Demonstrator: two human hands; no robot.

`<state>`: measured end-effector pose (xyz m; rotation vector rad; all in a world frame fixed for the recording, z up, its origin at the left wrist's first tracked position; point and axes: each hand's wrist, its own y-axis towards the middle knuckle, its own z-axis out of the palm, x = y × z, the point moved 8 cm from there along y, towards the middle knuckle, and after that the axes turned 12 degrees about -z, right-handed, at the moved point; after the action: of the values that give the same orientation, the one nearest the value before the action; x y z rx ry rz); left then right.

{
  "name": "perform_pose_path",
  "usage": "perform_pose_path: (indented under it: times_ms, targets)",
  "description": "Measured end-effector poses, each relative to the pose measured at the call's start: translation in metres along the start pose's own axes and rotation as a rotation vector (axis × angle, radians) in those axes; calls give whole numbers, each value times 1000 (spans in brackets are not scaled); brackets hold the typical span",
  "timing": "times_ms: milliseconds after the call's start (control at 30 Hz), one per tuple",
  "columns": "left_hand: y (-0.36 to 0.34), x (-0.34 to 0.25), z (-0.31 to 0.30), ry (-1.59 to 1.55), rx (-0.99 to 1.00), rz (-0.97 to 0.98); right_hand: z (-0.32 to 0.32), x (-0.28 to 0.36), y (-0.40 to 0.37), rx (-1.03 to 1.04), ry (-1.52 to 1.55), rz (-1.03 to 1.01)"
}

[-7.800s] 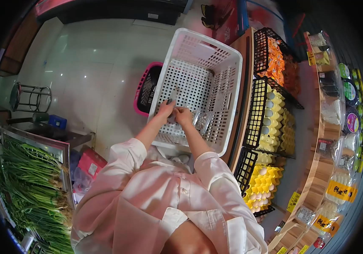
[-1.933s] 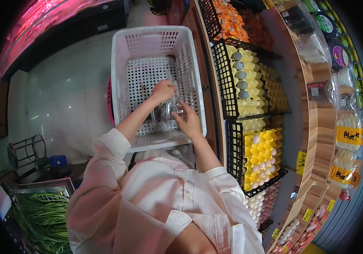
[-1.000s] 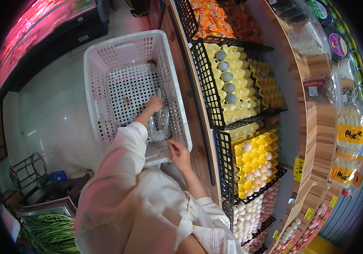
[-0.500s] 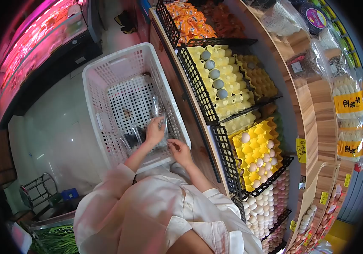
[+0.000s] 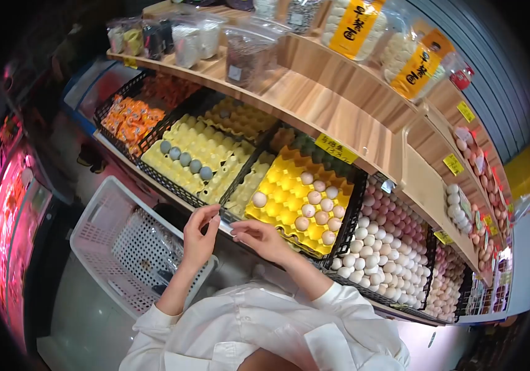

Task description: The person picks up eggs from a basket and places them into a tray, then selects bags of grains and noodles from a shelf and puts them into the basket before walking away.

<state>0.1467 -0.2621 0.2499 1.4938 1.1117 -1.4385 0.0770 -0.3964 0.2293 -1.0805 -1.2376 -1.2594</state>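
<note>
At nine o'clock from the left hand (image 5: 200, 240), a white basket (image 5: 105, 241) is seen, with clear packets (image 5: 167, 272) held inside. That hand and the right hand (image 5: 263, 240) are held open, slightly apart. At two o'clock, eggs (image 5: 321, 217) are carried by a yellow tray (image 5: 275, 213).

Head view | looked from the person's head | faced forward and down | left hand (image 5: 199, 246) near, wooden shelf (image 5: 333, 93) farther off
</note>
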Motion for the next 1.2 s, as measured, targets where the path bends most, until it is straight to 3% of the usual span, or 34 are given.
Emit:
perform_pose_path:
  times_ms: [167,267,400,667,767,933,1067,1200]
  targets:
    - [26,-114,95,24,327,245,-114,141,-31,-85,-386,-184]
    - [45,-171,157,118,491,384,-192,199,-45,-277,-495,-311]
    - [91,-219,243,31,628,385,-292,251,-47,-476,-605,-439]
    - [180,-294,354,223,463,491,-460,331,-47,-908,-762,-644]
    - [209,-313,378,234,387,498,-498,345,-40,-945,-720,-696]
    - [246,-347,404,241,223,509,-533,369,-26,-1027,-809,-700]
    - [253,-367,424,207,343,416,-552,380,-6,-1013,-684,-829]
    - [282,-374,437,241,246,425,-554,387,12,-964,-688,-893]
